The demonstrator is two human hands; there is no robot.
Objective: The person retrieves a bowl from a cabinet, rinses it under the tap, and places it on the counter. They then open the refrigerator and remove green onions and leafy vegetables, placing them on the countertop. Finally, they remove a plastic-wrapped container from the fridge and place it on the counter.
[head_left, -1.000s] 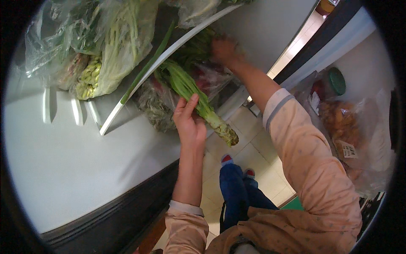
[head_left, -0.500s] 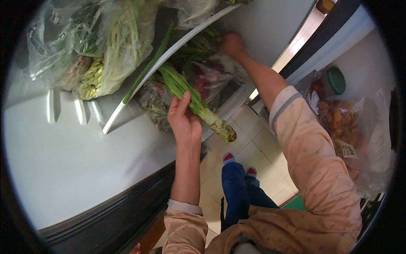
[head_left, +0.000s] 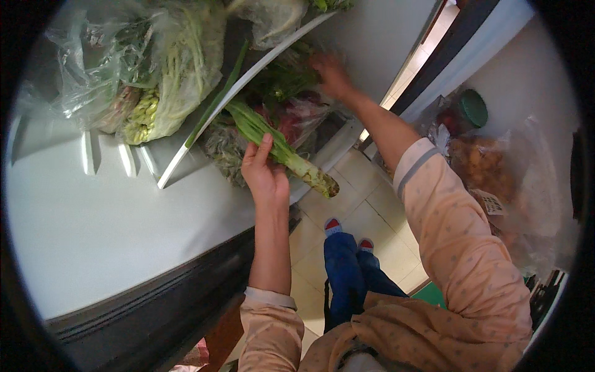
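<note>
My left hand (head_left: 266,173) is closed round a celtuce (head_left: 304,168), its thumb on top. The thick pale stem slants down to a browned cut end, and its green leaves point up into a refrigerator compartment. My right hand (head_left: 331,75) reaches in behind it, beside dark leafy greens (head_left: 279,77). Its fingers are blurred and partly hidden among them, so what they touch cannot be made out. Purplish-red produce in clear plastic (head_left: 297,118) lies under the greens. A bag of grey-green leaves (head_left: 224,152) sits left of the celtuce.
A white shelf edge (head_left: 238,85) curves above the compartment, with a long green leaf along it. Bagged vegetables (head_left: 180,68) fill the upper left. On the right, the door holds a green-lidded jar (head_left: 472,108) and a bag of brown food (head_left: 483,164). Tiled floor (head_left: 365,214) lies below.
My right hand has shifted a little left among the greens. My left hand keeps its hold on the celtuce. The whole view has tilted slightly.
</note>
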